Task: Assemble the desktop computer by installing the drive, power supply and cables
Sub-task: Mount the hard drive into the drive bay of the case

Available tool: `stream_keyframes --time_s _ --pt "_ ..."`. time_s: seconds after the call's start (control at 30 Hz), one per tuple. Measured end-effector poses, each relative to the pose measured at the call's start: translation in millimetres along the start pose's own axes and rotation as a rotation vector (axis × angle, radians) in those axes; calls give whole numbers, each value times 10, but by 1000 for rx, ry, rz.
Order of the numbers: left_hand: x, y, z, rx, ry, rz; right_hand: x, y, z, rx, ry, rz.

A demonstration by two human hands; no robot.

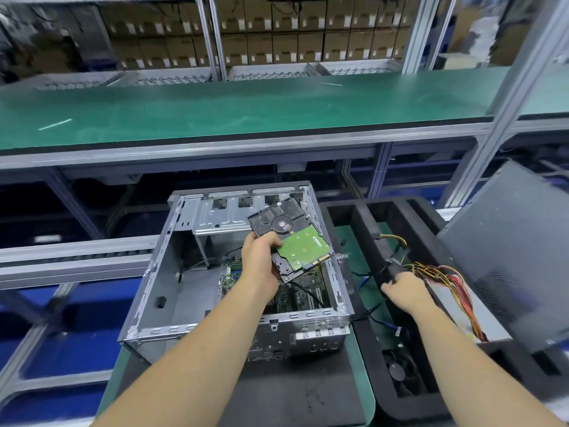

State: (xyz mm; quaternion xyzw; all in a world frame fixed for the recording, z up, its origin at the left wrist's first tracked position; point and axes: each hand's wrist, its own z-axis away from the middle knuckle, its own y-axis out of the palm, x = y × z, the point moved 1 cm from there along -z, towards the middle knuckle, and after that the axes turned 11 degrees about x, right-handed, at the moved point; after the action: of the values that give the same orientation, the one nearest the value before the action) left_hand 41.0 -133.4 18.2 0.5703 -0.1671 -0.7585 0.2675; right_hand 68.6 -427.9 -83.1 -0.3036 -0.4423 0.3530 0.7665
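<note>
An open grey computer case [172, 272] lies on its side in front of me, its motherboard [303, 292] visible inside. My left hand [260, 263] grips a hard drive [292, 238], green circuit board up, held tilted above the case's right half. My right hand [401, 292] reaches into the black foam tray [348, 217] to the right, its fingers curled round a black cable bundle [391, 271]. The grey power supply [455, 306], with red, yellow and orange wires [446, 275], lies just right of that hand.
A dark grey side panel [511, 254] leans at the right over the tray. A fan [398, 369] sits in the tray's near slot and blue cables [383, 323] lie in it. A long green conveyor bench [246, 106] runs across behind, with metal posts [505, 103] at the right.
</note>
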Motion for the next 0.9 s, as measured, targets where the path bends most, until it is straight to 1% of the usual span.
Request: stream_keyframes --time_s 0.03,0.07,0.13,0.2,0.23,0.27,0.3,0.37,0.4,0.47,0.57,0.63,0.7,0.73,0.8,0.9 --pt "4 1 -11 -3 -12 -6 13 -13 19 5 46 102" --pt "4 -1 -20 -9 -29 -26 58 -41 47 -46 76 169" --pt "15 -4 -49 -25 -30 -94 250 -174 164 -238 111 225" --pt "5 23 -47 -20 -2 -130 541 -336 278 -367 91 211" --pt "-3 41 -38 -6 17 -126 704 -404 312 -377 44 144" --pt "-2 57 -33 11 33 -113 881 -463 341 -347 -36 19" --pt "9 59 -40 22 45 -106 1055 -508 370 -283 -136 -156" --pt "31 38 -66 46 59 -116 1391 -529 481 -89 -317 -508" --pt "34 22 -76 56 58 -116 1527 -513 536 0 -363 -611" --pt "19 -20 -90 68 38 -111 1716 -425 600 125 -390 -668" --pt "-46 -100 -88 87 -8 -235 1836 -203 664 189 -402 -629" --pt "-89 -177 -75 68 -60 -361 1871 -18 692 205 -363 -648" --pt "-122 -275 -63 33 -131 -503 1877 194 698 231 -274 -651" --pt "-138 -315 -54 25 -169 -557 1880 305 706 278 -221 -677" --pt "-163 -394 -65 25 -236 -585 1883 490 720 369 -122 -770" --pt "-168 -469 -118 31 -329 -509 1892 631 712 368 -8 -831"
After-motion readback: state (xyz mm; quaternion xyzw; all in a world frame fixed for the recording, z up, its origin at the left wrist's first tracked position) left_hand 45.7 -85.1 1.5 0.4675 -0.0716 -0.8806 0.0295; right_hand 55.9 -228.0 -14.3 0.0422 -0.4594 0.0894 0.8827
